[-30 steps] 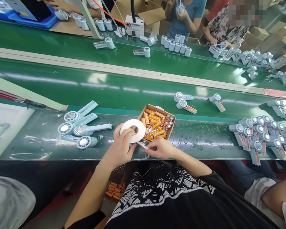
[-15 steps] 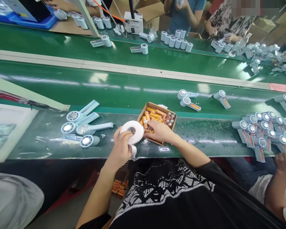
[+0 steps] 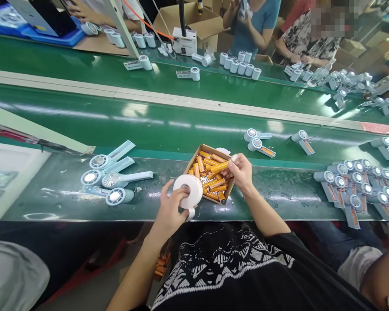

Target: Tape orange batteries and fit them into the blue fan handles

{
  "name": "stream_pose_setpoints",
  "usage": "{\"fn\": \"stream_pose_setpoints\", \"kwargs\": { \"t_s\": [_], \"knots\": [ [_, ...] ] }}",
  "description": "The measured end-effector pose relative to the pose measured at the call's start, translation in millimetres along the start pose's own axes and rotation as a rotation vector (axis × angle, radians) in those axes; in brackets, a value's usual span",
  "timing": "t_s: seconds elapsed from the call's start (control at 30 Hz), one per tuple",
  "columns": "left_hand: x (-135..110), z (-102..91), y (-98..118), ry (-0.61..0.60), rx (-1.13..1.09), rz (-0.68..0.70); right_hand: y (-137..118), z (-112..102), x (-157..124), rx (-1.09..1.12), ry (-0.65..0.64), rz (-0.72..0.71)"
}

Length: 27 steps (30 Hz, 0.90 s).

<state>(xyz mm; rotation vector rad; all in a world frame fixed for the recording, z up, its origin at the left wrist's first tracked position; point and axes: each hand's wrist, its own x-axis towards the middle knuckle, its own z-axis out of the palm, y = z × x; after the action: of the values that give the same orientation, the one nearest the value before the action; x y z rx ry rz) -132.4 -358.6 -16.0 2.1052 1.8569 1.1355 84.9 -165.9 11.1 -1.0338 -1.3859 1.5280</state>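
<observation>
My left hand point(image 3: 170, 211) is closed on a roll of white tape point(image 3: 197, 194), fingers through its core, at the near left corner of a small cardboard box point(image 3: 192, 161). A loose white end curls below the roll. Orange cylindrical batteries lie jumbled inside the box. At the box's right side, my right hand point(image 3: 243, 175) pinches one orange battery point(image 3: 219, 166), held nearly level over the others. Something small and white, either tape or a finger cover, shows at its fingertips; I cannot tell which.
Several pale blue handheld fan bodies point(image 3: 116, 196) lie to the left, with a larger cluster point(image 3: 355, 201) at right. Green conveyor belts point(image 3: 168, 108) run beyond, split by a pale rail point(image 3: 181, 96). Co-workers' hands point(image 3: 298, 58) are busy across the line; another person sits at right.
My right hand has come from the middle of the box to its right side, now pinching a battery. My left hand and the tape roll have shifted slightly right and nearer me.
</observation>
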Motion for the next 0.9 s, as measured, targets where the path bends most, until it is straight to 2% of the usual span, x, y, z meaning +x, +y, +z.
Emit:
{"fn": "stream_pose_setpoints", "kwargs": {
  "t_s": [0.07,0.13,0.27,0.37,0.43,0.5,0.6,0.77,0.9],
  "knots": [
    [5,6.2,4,0.026,0.006,0.011,-4,0,-8,0.177,-0.014,0.027],
    [9,9.1,7,0.03,0.033,0.028,-9,1,-15,0.296,-0.063,0.113],
    [16,8.2,10,0.019,0.099,0.097,-20,1,-29,0.378,-0.186,0.356],
    [19,6.3,13,-0.014,0.109,0.145,-23,2,-39,0.406,-0.23,0.4],
    [21,6.1,15,-0.037,0.113,0.162,-21,3,-45,0.386,-0.223,0.367],
    [21,6.6,16,-0.049,0.118,0.16,-18,3,-49,0.297,-0.186,0.27],
    [20,7.6,18,-0.049,0.125,0.143,-13,1,-54,0.066,-0.153,0.1],
    [20,7.1,21,-0.052,0.141,0.123,-8,-3,-58,-0.36,-0.149,-0.044],
    [21,5.8,22,-0.045,0.163,0.113,-10,-2,-60,-0.516,-0.134,-0.175]
  ]
}}
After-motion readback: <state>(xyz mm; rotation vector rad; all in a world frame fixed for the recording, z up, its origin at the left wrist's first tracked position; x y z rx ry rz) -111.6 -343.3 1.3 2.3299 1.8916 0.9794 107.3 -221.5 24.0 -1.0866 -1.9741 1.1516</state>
